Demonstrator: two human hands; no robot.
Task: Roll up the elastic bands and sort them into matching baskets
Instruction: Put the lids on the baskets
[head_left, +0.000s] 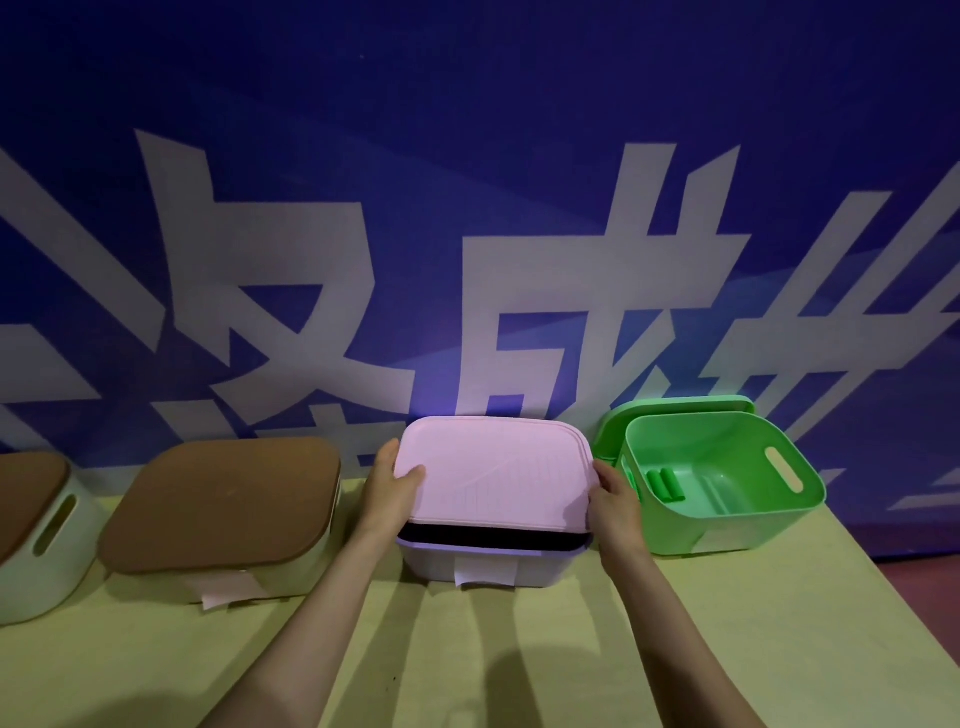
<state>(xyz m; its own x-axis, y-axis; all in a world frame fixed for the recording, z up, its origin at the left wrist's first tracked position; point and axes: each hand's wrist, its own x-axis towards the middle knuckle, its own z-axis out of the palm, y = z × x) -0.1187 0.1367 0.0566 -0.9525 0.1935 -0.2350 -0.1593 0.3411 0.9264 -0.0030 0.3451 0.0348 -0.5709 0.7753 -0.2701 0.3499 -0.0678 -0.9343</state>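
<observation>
A pink lid is tilted above the purple basket, its front edge raised so a dark gap shows beneath. My left hand grips the lid's left edge with the thumb on top. My right hand grips its right edge. To the right stands an open green basket with rolled green bands inside, and its green lid leans behind it. What lies in the purple basket is hidden.
A white basket with a brown lid stands left of the purple one; another brown-lidded white basket is at the far left. All sit on a yellow-green table against a blue banner wall. The table's right edge drops away.
</observation>
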